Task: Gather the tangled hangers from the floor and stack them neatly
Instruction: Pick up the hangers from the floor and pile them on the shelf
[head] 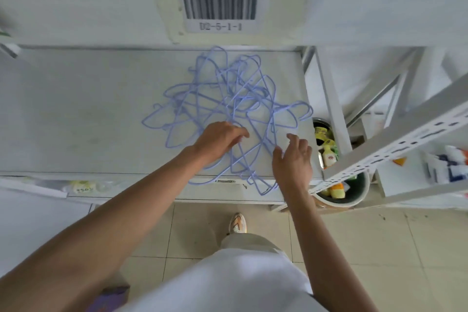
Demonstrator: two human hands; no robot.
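A tangle of several light-blue wire hangers (228, 99) lies on a white shelf board (88, 114), and a few of them stick out over the shelf's front edge. My left hand (217, 139) is on the near middle of the pile, its fingers curled down round the wires. My right hand (293, 159) hovers at the pile's right edge. Its fingers are spread and straight, and its thumb is beside a hanger wire, holding nothing.
A white upright with a barcode label (219, 5) rises behind the pile. At the right, a slanted perforated shelf rail (405, 139) crosses above a bucket (354, 192) of bottles. Below is the tiled floor (379, 248) with my shoe (237, 223).
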